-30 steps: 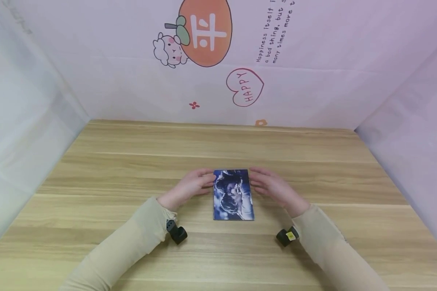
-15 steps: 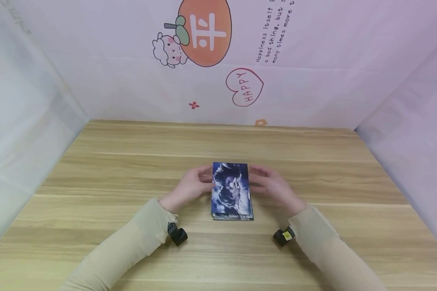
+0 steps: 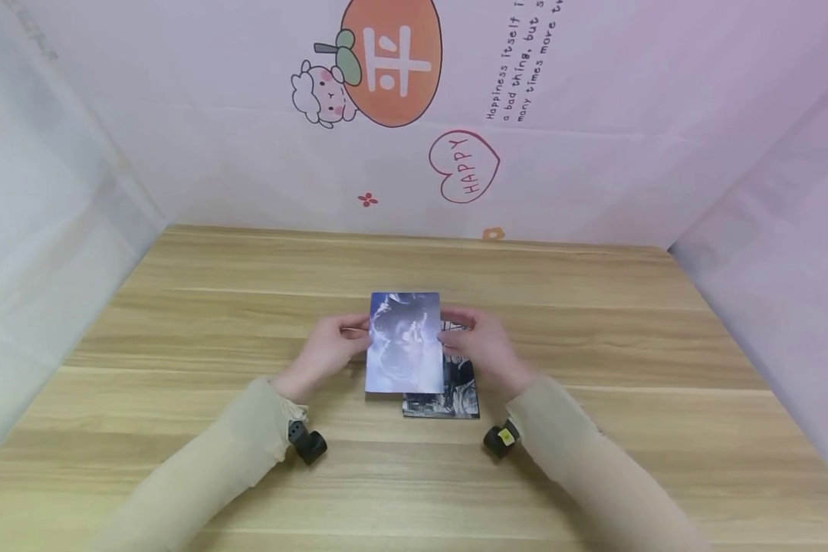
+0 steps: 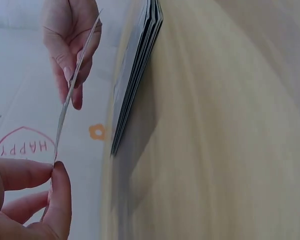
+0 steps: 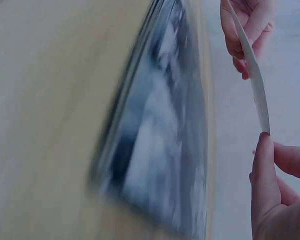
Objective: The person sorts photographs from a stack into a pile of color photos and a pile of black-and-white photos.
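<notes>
A thin picture card (image 3: pixel 404 345), blue and white with a glossy sheen, is held up off the table between both hands. My left hand (image 3: pixel 326 349) pinches its left edge between thumb and fingers, and my right hand (image 3: pixel 484 346) pinches the right edge. Seen edge-on in the left wrist view, the card (image 4: pixel 65 107) bows slightly. Below it and to the right lies a stack of several picture cards (image 3: pixel 461 391), the top one dark grey and white, partly covered by the raised card. The layered edges of the stack (image 4: pixel 140 65) show in the left wrist view.
The wood-grain table (image 3: pixel 593 322) spreads around the stack. A white printed sheet (image 3: pixel 248 153) stands behind it, with more white sheeting along both sides. Small black cameras (image 3: pixel 308 445) sit at the wrists.
The top blue card has been lifted from the stack and carried left and away from me by both hands. A dark grey picture is now exposed on the stack.
</notes>
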Demonstrator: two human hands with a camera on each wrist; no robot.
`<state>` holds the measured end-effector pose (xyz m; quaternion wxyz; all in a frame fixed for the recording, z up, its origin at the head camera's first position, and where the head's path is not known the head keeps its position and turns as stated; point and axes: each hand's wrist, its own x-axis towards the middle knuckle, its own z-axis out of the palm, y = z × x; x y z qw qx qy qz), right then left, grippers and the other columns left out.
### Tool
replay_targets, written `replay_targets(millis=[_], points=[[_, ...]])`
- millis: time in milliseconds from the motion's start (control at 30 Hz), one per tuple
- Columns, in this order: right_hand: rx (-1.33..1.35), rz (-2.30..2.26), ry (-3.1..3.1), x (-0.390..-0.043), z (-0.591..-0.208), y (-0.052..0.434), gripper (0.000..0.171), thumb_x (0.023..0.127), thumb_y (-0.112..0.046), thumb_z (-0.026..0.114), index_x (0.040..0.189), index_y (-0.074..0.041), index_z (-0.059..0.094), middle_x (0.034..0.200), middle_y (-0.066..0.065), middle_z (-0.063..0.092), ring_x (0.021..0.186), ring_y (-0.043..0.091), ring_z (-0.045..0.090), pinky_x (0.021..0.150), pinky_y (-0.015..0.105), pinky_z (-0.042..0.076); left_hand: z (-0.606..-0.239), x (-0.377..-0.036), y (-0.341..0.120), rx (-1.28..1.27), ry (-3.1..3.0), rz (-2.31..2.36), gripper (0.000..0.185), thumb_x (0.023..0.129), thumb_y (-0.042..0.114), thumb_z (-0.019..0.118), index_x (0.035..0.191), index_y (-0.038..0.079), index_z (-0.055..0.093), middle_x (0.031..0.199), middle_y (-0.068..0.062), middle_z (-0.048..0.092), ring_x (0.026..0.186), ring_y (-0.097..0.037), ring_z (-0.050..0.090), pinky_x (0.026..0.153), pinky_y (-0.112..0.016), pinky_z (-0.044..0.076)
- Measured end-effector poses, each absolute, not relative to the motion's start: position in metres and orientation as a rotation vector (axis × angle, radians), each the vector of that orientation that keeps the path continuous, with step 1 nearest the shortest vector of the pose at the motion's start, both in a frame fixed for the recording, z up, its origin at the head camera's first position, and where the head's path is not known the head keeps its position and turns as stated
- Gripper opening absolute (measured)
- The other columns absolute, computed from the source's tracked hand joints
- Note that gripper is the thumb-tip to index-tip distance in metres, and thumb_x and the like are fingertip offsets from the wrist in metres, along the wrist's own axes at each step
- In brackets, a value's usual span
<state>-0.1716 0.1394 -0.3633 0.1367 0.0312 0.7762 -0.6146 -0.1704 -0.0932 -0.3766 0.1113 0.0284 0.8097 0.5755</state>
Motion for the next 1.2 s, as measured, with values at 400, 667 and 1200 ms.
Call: replay_targets(millis=[400,667,1200], points=[[0.181,-1.929,2.079,-0.184,-0.35,0.069,0.056,0.084,0.008,0.06,0.135,-0.012,0.051,0.116,0.016,0.061,0.1,0.026,0.063,0.077,0.03,0.057,-0.362,-0.173,-0.167,0.115,2.395,1.628,0.057,0.089,0.006,0.061,0.141,0.001,0.04,0.118,-0.02,0.057,0.087,-0.007,0.062,0.085,-0.027,0.054],[0.231,-1.96,1.99,-0.19,-0.359,0.025,0.056,0.083,0.01,0.06,0.134,-0.012,0.053,0.112,0.014,0.061,0.098,0.025,0.064,0.074,0.03,0.058,-0.36,-0.171,-0.207,0.104,2.432,1.541,0.056,0.09,0.003,0.057,0.141,-0.004,0.035,0.123,-0.028,0.052,0.084,0.0,0.06,0.083,-0.021,0.053],[0.246,-1.919,1.972,-0.195,-0.381,-0.015,0.055,0.08,0.017,0.059,0.13,-0.003,0.054,0.097,0.014,0.063,0.087,0.022,0.064,0.069,0.028,0.058,-0.372,-0.174,-0.237,0.157,2.522,1.333,0.061,0.085,0.005,0.065,0.136,-0.013,0.037,0.112,-0.026,0.06,0.087,-0.01,0.063,0.076,-0.018,0.054]])
